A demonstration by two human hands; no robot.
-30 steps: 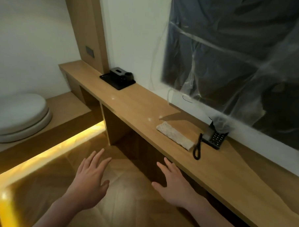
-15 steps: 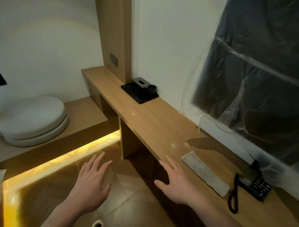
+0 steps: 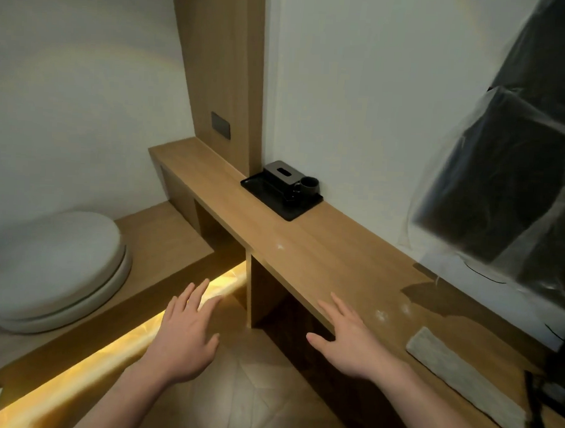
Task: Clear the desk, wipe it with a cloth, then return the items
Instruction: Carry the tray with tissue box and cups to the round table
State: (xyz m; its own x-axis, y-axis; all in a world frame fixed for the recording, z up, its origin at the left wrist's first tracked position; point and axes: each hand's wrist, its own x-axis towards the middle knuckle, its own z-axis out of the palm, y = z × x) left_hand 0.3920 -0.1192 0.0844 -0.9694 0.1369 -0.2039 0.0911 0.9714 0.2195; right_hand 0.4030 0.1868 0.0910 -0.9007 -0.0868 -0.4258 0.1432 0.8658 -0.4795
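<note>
A long wooden desk (image 3: 308, 257) runs along the white wall from far left to near right. A black tray (image 3: 278, 200) sits on it by the wall, carrying a black tissue box (image 3: 281, 176) and a dark cup (image 3: 309, 185). A folded pale cloth (image 3: 465, 380) lies on the desk at the right. A black phone (image 3: 562, 381) with a coiled cord shows at the right edge, partly cut off. My left hand (image 3: 185, 334) hovers flat over the floor, holding nothing. My right hand (image 3: 350, 341) is spread flat over the desk's front edge, left of the cloth.
A plastic-wrapped dark screen (image 3: 515, 178) hangs on the wall above the desk. A round white cushion (image 3: 45, 268) lies on a low wooden platform (image 3: 163, 234) at the left, lit by a glowing strip (image 3: 106, 355) along its base. A wall socket (image 3: 221, 125) sits on the wooden pillar.
The view has swung left along the desk: the tray is now nearer the centre, the cloth and phone have slid to the right edge. Both hands stay spread and empty.
</note>
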